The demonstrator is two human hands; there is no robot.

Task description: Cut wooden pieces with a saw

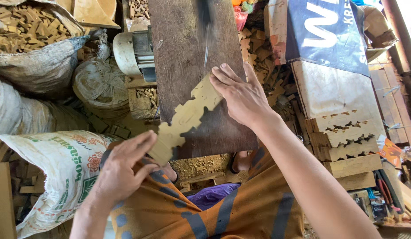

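head view, looking down. a pale wooden strip [184,118] with notched, stepped edges lies slantwise across the near end of a dark wooden table [183,48], its upper end by the thin saw blade [206,48] that rises from the table's middle, its lower end hanging past the table's near left corner. right hand [241,95] rests flat on the strip's upper end, fingers [221,79] extended and close together, pressing down rather than pinching. left hand [123,166] holds the strip's lower end, fingers [141,141] laid along its top face and nearly together; the thumb is below and cannot be seen well, so whether it pinches the strip i cannot tell. left of the table: a pale electric motor [130,53], and woven sacks [41,62] filled with small wooden offcuts. a white printed sack [50,159] lies nearer, beside the left forearm. right of the table: a stack of notched boards [343,137] of similar cut, under a blue printed sheet [329,31]. loose wood scraps [267,66] lie between table and stack. orange cloth with dark stripes [241,208] covers the person's lap.
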